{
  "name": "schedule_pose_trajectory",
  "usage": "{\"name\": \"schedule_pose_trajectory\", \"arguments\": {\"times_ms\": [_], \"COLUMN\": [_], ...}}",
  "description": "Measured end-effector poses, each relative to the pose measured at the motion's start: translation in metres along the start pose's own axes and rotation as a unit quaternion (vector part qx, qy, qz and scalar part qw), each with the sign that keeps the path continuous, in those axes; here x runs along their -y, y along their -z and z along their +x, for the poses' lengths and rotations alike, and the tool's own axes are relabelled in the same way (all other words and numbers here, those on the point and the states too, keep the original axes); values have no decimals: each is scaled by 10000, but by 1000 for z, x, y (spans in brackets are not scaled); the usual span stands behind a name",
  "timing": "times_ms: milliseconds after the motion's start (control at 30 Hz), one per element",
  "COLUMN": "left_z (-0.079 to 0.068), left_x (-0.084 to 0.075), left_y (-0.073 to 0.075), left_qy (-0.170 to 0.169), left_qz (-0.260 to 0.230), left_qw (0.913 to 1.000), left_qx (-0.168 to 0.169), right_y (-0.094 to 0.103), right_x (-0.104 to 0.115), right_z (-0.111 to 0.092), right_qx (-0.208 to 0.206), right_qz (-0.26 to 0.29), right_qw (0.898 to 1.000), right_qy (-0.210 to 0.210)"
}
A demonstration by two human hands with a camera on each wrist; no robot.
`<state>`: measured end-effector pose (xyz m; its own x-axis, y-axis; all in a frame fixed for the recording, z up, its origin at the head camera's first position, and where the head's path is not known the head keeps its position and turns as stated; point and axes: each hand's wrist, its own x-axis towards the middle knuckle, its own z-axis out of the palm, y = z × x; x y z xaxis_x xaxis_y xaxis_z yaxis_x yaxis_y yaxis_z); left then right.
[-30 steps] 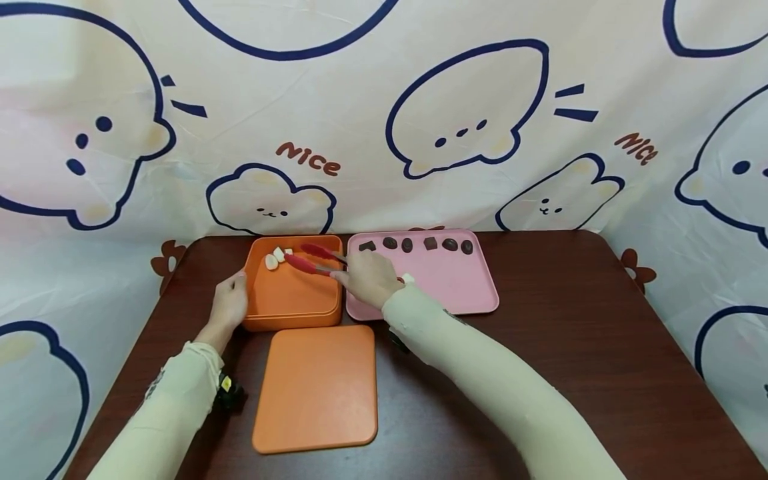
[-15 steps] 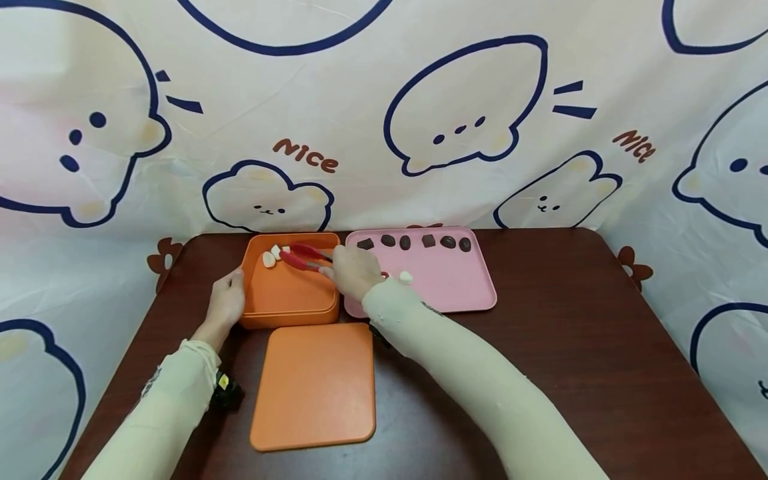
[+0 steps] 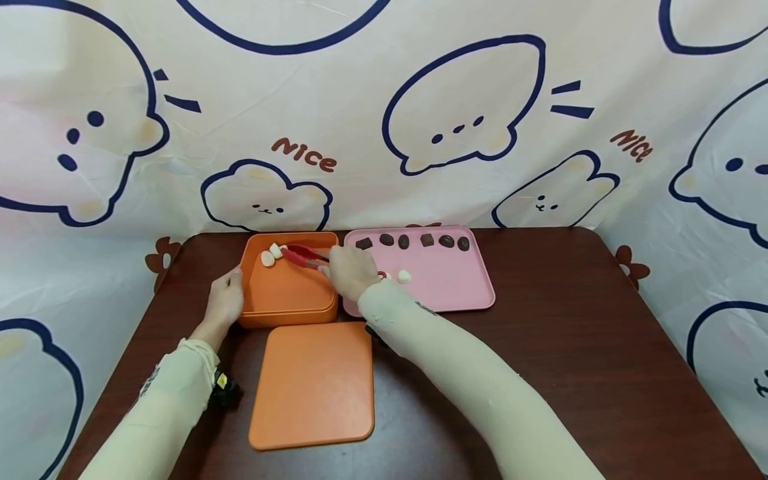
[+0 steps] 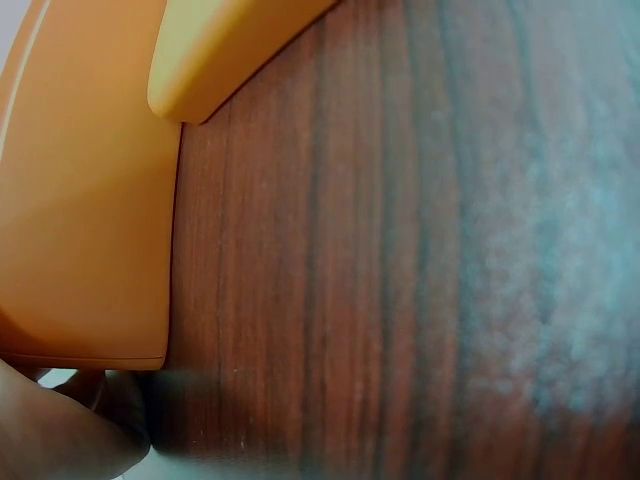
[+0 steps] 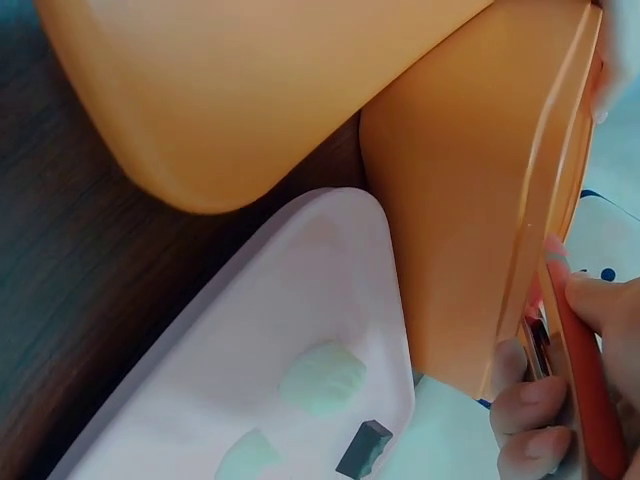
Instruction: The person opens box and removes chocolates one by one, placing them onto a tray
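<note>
In the head view, my right hand (image 3: pixel 353 270) grips tongs (image 3: pixel 303 257) with red tips and metal arms. The tips reach into an orange box (image 3: pixel 288 293), right at a small white piece in its back left corner. Beside it lie a white cube (image 3: pixel 275 251) and a white oval piece (image 3: pixel 267 259). My left hand (image 3: pixel 225 300) holds the box's left side at the rim; in the left wrist view only part of this hand (image 4: pixel 60 430) shows, at the box's corner. The right wrist view shows fingers wrapped round the tongs (image 5: pixel 585 380).
Right of the box, a pink tray (image 3: pixel 456 287) bears several dark chocolate-like pieces (image 3: pixel 427 240) along its back edge, plus white pieces (image 3: pixel 405 277) partly behind my right wrist. An orange lid (image 3: pixel 312 387) lies flat on the brown table (image 3: pixel 570 333) in front of the box. A printed cloth hangs behind.
My right hand has moved slightly left, and the tong tips have come closer together at the white piece. A white piece on the pink tray shows more fully. My left hand stays at the box.
</note>
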<state>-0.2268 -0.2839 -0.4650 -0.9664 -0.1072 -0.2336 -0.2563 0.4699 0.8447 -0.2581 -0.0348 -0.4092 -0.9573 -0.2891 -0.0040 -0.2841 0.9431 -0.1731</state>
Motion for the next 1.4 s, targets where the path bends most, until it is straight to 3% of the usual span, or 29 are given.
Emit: {"name": "schedule_pose_trajectory", "arguments": {"times_ms": [333,667,867,1400], "left_z": [1,-3,-1,0], "left_x": [0,1,-1,2], "left_y": [0,-2,-1,-1], "left_qy": [-3,8,137,64], "left_qz": [-3,17,-39,-104], "left_qw": [10000,10000,9999,9999], "left_qx": [-86,35,-41,-71], "right_y": [7,7,6,9], "right_x": [-8,-23,-32,-42], "right_z": [-9,-28,-38,-60], "right_qx": [-125,-245,-312,-480], "right_qz": [-22,175,275,270], "right_qw": [9999,9994,9987,9966], "right_qy": [77,157,281,612]}}
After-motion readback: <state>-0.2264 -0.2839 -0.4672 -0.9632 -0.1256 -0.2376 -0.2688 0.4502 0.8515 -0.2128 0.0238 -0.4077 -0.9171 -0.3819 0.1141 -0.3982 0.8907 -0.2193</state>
